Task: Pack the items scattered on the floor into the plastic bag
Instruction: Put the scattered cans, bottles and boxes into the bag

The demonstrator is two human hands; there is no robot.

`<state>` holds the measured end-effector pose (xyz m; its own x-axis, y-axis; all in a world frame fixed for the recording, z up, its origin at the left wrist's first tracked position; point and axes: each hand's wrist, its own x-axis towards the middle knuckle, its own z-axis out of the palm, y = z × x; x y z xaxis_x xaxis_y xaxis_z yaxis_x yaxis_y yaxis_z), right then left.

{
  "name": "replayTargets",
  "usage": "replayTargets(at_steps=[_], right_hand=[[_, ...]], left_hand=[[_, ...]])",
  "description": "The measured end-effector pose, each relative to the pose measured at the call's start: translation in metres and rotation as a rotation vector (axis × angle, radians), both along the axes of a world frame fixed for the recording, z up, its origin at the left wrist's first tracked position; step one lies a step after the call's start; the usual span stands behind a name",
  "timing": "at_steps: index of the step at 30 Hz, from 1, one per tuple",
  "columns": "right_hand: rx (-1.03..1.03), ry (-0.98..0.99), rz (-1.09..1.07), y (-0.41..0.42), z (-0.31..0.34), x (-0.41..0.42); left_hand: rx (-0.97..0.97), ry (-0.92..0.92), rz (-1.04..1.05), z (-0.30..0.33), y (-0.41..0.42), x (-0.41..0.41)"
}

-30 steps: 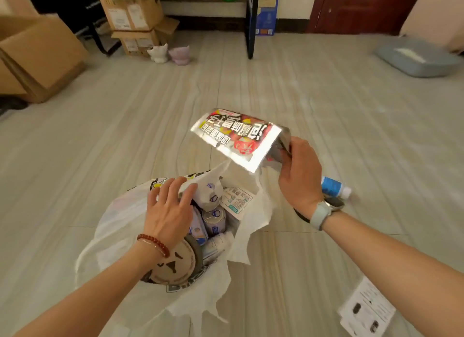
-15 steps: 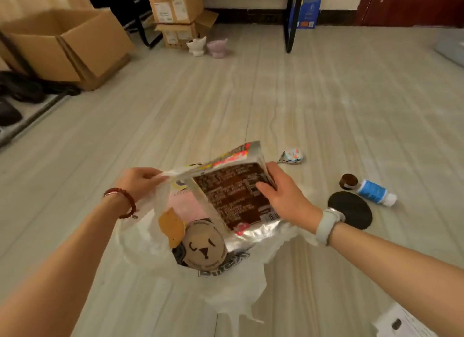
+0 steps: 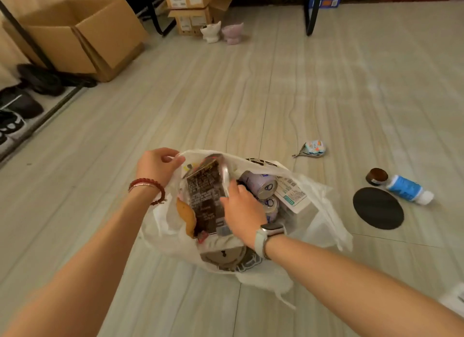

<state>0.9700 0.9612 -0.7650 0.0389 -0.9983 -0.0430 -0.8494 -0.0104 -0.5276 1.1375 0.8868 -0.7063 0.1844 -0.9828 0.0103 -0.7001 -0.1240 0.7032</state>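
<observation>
Head view, left hand pinching plastic bag rim, right hand gripping foil packet inside, beside cans.

Far beyond the hands to the left, an open cardboard box stands on the floor. Just left of it, dark shoes sit on a low rack. Straight ahead of the hands, far off, two stacked cartons stand, with a white cat-shaped pot and a pink one before them. A black frame leg rises farther right.
</observation>
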Motion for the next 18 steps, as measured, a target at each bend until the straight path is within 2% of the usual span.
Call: replayTargets(at_steps=[2,3,6,10,13,15,18], right_hand=[[0.019,0.199,0.008,-0.002,-0.004,-0.02],[0.051,0.218,0.018,-0.003,-0.004,-0.03],[0.105,0.043,0.042,-0.001,0.003,-0.05],[0.042,-0.155,0.248,0.023,0.019,-0.077],[-0.159,-0.193,0.3,0.043,0.031,-0.114],[-0.268,-0.153,0.221,0.057,0.034,-0.145],[-0.229,-0.087,-0.022,0.079,0.024,-0.201]], left_hand=[[-0.017,-0.079,-0.023,-0.003,0.003,-0.003],[-0.034,-0.108,-0.025,-0.004,0.006,-0.006],[-0.08,-0.222,-0.035,-0.002,0.013,-0.02],[-0.227,-0.388,-0.189,0.001,0.031,-0.06],[-0.324,-0.426,-0.402,0.005,0.047,-0.099],[-0.375,-0.412,-0.536,0.008,0.056,-0.132],[-0.439,-0.361,-0.727,0.009,0.071,-0.188]])
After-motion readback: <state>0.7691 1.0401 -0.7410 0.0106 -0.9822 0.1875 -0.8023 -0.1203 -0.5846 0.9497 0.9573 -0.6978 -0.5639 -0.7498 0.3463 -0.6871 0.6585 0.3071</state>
